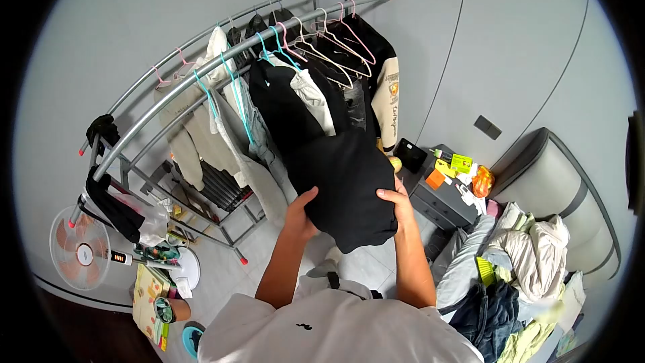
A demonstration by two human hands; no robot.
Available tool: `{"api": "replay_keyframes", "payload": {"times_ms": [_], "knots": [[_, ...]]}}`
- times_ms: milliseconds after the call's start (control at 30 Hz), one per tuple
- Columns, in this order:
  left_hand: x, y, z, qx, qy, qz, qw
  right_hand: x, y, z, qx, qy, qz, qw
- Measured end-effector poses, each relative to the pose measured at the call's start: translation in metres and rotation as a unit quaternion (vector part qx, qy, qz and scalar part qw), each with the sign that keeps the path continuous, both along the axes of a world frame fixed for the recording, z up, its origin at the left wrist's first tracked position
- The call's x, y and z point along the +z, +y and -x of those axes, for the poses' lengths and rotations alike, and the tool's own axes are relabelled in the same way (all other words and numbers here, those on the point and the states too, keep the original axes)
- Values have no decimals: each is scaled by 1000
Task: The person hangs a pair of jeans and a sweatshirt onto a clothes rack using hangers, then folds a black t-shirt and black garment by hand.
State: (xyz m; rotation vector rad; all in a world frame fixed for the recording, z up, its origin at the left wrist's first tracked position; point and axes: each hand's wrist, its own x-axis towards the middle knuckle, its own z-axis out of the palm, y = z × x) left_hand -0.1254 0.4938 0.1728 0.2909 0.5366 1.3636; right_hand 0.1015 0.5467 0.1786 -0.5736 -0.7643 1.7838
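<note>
A folded or bunched black garment is held out in front of my body, its exact kind not clear. My left hand grips its left edge, thumb on top and fingers hidden underneath. On the opposite edge, my right hand is closed the same way. Directly behind it, a black top hangs from the clothes rack, and the two dark fabrics overlap in view. White clothing hangs beside that top. Blue hangers and pale hangers hook over the rail.
Left of me stand a fan and a cup. A dark bedside cabinet bearing small packages is at the right. Piled clothes lie on the bed near its padded headboard. The rack's foot juts onto the floor.
</note>
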Motion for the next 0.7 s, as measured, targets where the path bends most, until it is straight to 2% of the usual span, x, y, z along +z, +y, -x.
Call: {"api": "replay_keyframes", "payload": {"times_ms": [133, 333, 533, 700], "knots": [[8, 26, 7, 28, 66, 23, 997, -8, 37, 6, 18, 13, 4, 1000], [26, 61, 36, 72, 131, -7, 989, -8, 82, 44, 28, 19, 24, 999], [37, 69, 78, 157, 166, -17, 973, 0, 126, 100, 108, 9, -16, 994], [42, 70, 116, 236, 224, -80, 942, -3, 146, 149, 164, 22, -14, 986]]}}
